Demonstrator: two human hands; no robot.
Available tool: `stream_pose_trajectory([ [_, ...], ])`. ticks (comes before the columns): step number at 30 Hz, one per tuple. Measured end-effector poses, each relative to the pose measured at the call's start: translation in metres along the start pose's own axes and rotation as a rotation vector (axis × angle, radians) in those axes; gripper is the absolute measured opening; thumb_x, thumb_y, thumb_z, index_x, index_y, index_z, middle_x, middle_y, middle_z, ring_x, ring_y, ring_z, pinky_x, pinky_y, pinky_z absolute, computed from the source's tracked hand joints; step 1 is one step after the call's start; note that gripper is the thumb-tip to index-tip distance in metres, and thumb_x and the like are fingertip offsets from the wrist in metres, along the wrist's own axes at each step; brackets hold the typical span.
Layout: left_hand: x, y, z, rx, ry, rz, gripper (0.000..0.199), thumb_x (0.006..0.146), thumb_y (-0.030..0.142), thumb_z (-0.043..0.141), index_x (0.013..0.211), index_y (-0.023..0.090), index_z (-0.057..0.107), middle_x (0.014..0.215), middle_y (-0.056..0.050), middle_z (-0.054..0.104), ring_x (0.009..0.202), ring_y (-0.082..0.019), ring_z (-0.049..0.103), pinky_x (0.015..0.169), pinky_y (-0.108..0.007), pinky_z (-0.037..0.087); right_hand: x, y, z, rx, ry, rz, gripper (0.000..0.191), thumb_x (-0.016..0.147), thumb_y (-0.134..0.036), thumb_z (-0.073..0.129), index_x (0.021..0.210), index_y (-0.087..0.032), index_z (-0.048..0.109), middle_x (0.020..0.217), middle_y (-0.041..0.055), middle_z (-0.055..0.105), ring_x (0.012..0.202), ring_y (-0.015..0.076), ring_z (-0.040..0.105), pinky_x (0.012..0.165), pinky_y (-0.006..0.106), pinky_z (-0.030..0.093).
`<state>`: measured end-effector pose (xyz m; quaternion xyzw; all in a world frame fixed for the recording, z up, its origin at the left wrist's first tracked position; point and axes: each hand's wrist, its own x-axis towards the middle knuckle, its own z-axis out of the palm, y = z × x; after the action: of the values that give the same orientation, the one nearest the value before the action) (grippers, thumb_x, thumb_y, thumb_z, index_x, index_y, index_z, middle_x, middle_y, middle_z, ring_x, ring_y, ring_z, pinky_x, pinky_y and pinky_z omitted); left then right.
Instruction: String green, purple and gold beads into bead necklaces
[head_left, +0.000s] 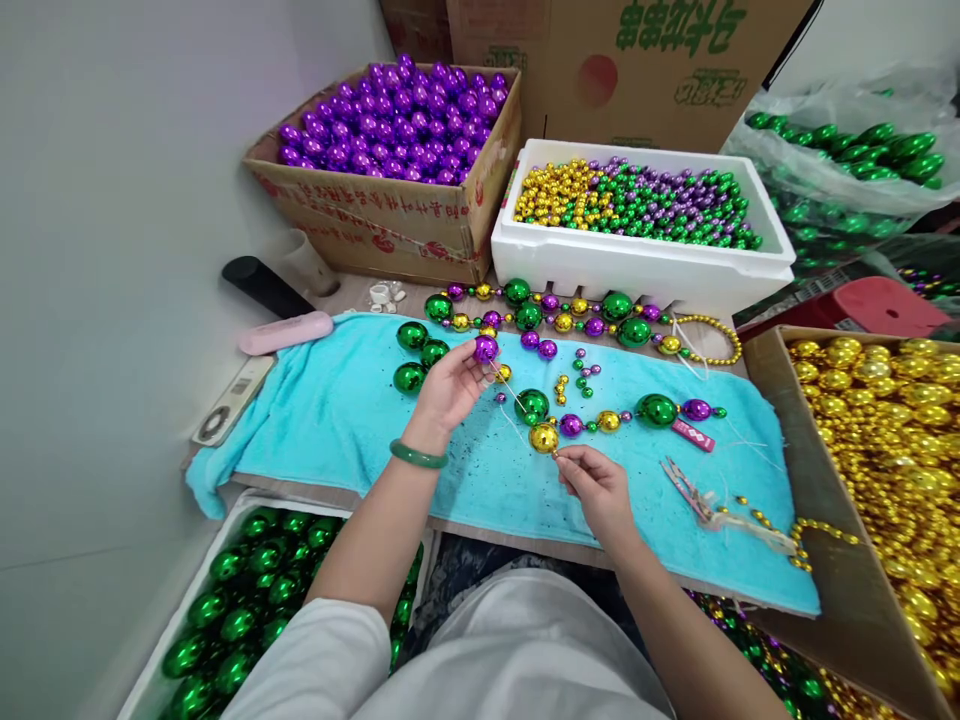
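My left hand, a green bangle on its wrist, pinches a shiny purple bead. A thin, straight needle or stiff thread slants down from it towards a large green bead. My right hand is closed at the lower end of a gold bead, pinching the bead string there; the exact spot is hidden by the fingertips. To the right, strung beads run on to another large green bead. Loose green beads lie beside my left hand.
A blue towel covers the tabletop. Pliers lie at right. A finished-looking bead strand stretches along the back. Behind stand a carton of purple beads and a foam box; a carton of gold beads borders the right.
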<state>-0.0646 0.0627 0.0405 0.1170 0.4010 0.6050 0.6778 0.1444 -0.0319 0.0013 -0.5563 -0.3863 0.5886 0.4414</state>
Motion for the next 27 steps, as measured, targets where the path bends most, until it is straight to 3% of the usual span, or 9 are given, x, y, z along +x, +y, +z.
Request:
stream_pose_trajectory([
  [5,-0.004,-0.001,-0.003,0.029,-0.045,0.055,0.008,0.079,0.019,0.066,0.085,0.014,0.067,0.076,-0.003,0.07,0.066,-0.013,0.066,0.067,-0.025,0.051,0.0,-0.001,0.0,-0.023,0.001,0.0,0.024,0.063,-0.04,0.073,0.069,-0.017,0.068,0.05,-0.0016,0.055,0.044,0.0088,0.043,0.045,0.023,0.032],
  [13,-0.01,-0.003,-0.006,0.215,-0.192,0.23,0.033,0.063,0.015,0.081,0.095,0.02,0.073,0.095,-0.002,0.069,0.079,-0.011,0.062,0.069,-0.022,0.048,0.002,-0.001,-0.005,-0.045,0.037,-0.022,0.022,0.063,-0.038,0.072,0.069,-0.017,0.069,0.049,-0.0018,0.054,0.044,0.009,0.042,0.044,0.023,0.033],
  [18,-0.019,-0.011,-0.004,0.309,-0.262,0.175,0.039,0.059,0.015,0.085,0.097,0.021,0.074,0.096,-0.002,0.069,0.085,-0.012,0.062,0.075,-0.023,0.048,0.005,0.002,-0.006,-0.039,0.013,-0.075,0.024,0.064,-0.041,0.073,0.071,-0.018,0.068,0.05,-0.0021,0.055,0.045,0.009,0.043,0.044,0.023,0.035],
  [24,-0.034,-0.03,0.0,0.464,-0.337,0.132,0.037,0.064,0.018,0.085,0.099,0.022,0.075,0.099,-0.004,0.072,0.088,-0.016,0.063,0.082,-0.028,0.05,0.004,0.006,-0.003,-0.016,-0.002,-0.047,0.028,0.068,-0.045,0.073,0.072,-0.019,0.063,0.054,-0.0016,0.057,0.046,0.0092,0.046,0.041,0.021,0.034],
  [27,-0.04,-0.035,0.005,0.558,-0.33,0.221,0.019,0.075,0.026,0.077,0.094,0.022,0.078,0.1,-0.006,0.073,0.095,-0.018,0.064,0.089,-0.029,0.048,0.002,0.014,-0.008,-0.039,-0.06,0.001,0.031,0.067,-0.047,0.073,0.071,-0.019,0.061,0.056,-0.0004,0.06,0.045,0.0097,0.047,0.039,0.021,0.033],
])
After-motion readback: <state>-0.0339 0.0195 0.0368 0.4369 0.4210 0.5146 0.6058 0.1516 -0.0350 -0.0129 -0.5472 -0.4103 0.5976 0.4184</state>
